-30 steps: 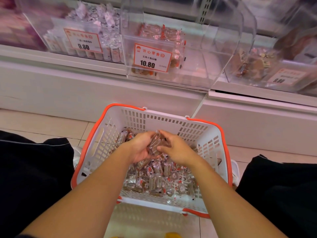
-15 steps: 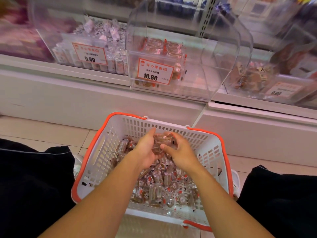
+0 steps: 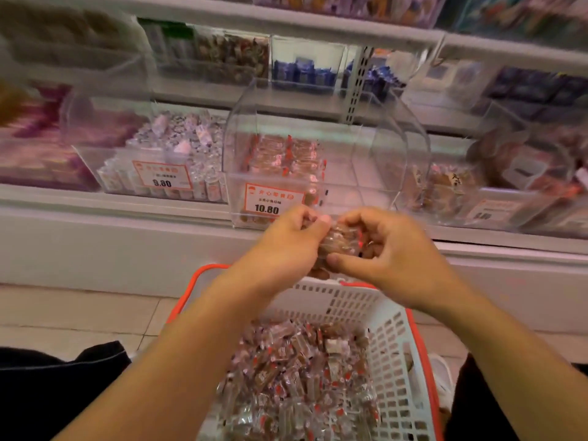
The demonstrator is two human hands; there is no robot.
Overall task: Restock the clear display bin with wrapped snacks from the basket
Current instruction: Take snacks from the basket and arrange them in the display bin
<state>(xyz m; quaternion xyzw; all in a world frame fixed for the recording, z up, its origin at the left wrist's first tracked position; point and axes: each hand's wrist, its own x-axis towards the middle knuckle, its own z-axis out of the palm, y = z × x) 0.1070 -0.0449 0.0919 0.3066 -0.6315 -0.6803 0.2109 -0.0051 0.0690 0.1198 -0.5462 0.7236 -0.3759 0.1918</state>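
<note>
Midway, by the look of it: left hand and right hand, fingers curled around one shared bundle of wrapped snacks, raised at frame centre just below the clear display bin. Partly stocked on its left, bare on its right. Plenty left in the basket at lower centre.

Glossy clear-plastic bin; perforated plastic basket.
</note>
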